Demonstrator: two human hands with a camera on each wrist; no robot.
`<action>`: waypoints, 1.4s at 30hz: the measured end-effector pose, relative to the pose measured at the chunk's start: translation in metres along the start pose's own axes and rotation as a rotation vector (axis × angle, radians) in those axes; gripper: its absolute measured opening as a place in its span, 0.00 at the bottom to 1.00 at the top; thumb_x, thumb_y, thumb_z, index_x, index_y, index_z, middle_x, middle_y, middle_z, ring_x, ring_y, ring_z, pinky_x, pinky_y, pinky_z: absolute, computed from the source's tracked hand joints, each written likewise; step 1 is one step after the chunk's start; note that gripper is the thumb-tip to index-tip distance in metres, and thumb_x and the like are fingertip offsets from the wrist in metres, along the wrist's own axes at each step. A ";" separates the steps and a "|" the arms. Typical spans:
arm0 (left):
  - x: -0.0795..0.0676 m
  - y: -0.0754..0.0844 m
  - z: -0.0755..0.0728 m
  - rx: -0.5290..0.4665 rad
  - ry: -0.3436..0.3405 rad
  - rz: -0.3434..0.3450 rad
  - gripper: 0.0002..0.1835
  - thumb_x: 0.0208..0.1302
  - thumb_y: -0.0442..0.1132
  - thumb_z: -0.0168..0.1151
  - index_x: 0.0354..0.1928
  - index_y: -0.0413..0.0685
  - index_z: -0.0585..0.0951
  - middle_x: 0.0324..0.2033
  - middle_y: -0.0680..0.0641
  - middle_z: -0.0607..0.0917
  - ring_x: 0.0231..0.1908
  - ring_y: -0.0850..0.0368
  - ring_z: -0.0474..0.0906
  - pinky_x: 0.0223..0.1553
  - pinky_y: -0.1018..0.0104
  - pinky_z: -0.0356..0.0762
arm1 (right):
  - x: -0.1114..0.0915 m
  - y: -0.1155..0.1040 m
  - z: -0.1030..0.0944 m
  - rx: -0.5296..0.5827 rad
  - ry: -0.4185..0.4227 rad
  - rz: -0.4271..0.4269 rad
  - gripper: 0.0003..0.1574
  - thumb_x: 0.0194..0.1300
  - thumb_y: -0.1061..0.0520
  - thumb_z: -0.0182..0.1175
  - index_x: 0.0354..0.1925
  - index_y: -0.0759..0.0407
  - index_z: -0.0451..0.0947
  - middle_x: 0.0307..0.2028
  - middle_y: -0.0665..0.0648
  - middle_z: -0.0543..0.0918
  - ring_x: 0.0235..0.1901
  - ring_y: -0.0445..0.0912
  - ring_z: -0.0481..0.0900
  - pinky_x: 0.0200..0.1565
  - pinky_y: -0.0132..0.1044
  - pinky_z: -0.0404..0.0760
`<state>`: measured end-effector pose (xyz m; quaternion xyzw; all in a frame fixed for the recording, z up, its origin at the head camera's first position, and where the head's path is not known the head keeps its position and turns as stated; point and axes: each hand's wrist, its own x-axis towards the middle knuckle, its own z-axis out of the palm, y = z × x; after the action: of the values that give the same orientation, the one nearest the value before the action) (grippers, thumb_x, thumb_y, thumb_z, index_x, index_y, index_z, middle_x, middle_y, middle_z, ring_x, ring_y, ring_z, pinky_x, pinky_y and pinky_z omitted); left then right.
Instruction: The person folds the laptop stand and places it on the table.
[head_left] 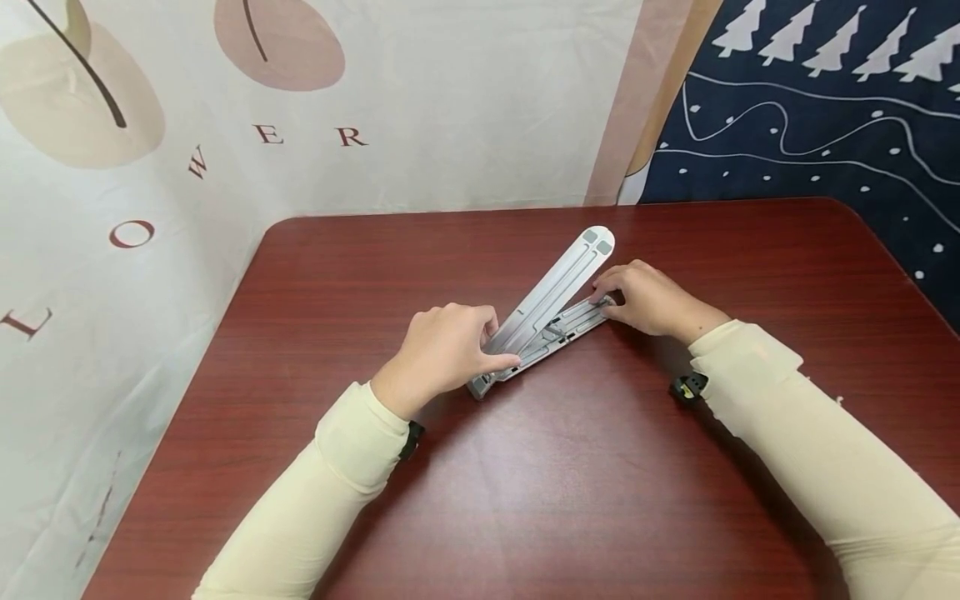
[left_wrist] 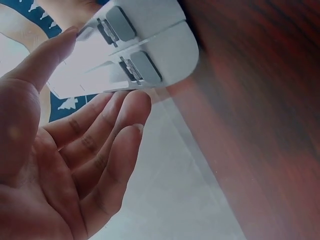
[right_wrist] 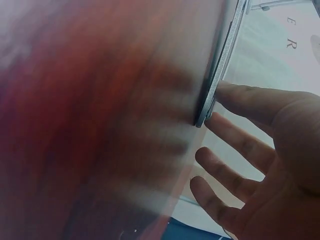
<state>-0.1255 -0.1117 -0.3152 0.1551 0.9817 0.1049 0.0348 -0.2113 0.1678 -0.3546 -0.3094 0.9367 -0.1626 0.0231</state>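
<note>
A silver folding laptop stand [head_left: 551,296] lies slantwise on the table, its upper arm raised at an angle from the lower bars. My left hand [head_left: 450,346] holds the near, hinged end, thumb on one side and fingers on the other. In the left wrist view, the rounded end of the stand [left_wrist: 172,55] shows two grey pads. My right hand [head_left: 648,300] pinches the far end of the lower bars between thumb and index finger. The right wrist view shows the stand's thin edge [right_wrist: 220,70] at the thumb tip, the other fingers spread apart below.
The dark red wooden table [head_left: 562,492] has rounded far corners. Behind it hang a pale printed cloth [head_left: 465,100] with letters and a navy cloth [head_left: 795,125] with white trees. Dark wrist devices are on both sleeves.
</note>
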 end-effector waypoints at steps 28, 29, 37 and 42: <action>0.013 -0.023 -0.001 -0.029 -0.035 0.171 0.25 0.44 0.62 0.68 0.44 0.62 0.80 0.34 0.63 0.83 0.34 0.68 0.78 0.35 0.63 0.74 | -0.026 -0.008 -0.008 0.008 -0.067 0.050 0.10 0.47 0.60 0.70 0.32 0.53 0.83 0.32 0.51 0.84 0.34 0.46 0.74 0.39 0.41 0.72; 0.014 -0.024 -0.001 -0.038 -0.037 0.175 0.25 0.44 0.61 0.69 0.45 0.62 0.80 0.33 0.63 0.83 0.33 0.68 0.78 0.35 0.64 0.74 | -0.027 -0.009 -0.008 0.010 -0.067 0.047 0.10 0.47 0.60 0.70 0.32 0.54 0.83 0.32 0.52 0.84 0.33 0.46 0.74 0.39 0.41 0.71; 0.020 -0.028 0.000 -0.080 -0.048 0.197 0.26 0.43 0.60 0.70 0.46 0.63 0.80 0.33 0.62 0.82 0.35 0.67 0.78 0.37 0.64 0.74 | -0.036 -0.012 -0.007 0.042 -0.094 0.085 0.09 0.49 0.60 0.68 0.33 0.54 0.82 0.32 0.53 0.80 0.33 0.47 0.72 0.36 0.39 0.71; 0.024 -0.030 0.001 -0.107 -0.050 0.212 0.25 0.44 0.57 0.70 0.47 0.61 0.80 0.35 0.60 0.82 0.37 0.66 0.78 0.40 0.65 0.75 | -0.040 -0.013 -0.005 0.061 -0.118 0.101 0.09 0.50 0.60 0.67 0.33 0.54 0.80 0.32 0.53 0.78 0.33 0.47 0.72 0.36 0.38 0.71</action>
<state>-0.1567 -0.1324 -0.3234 0.2584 0.9516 0.1565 0.0560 -0.1726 0.1831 -0.3476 -0.2700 0.9426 -0.1714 0.0958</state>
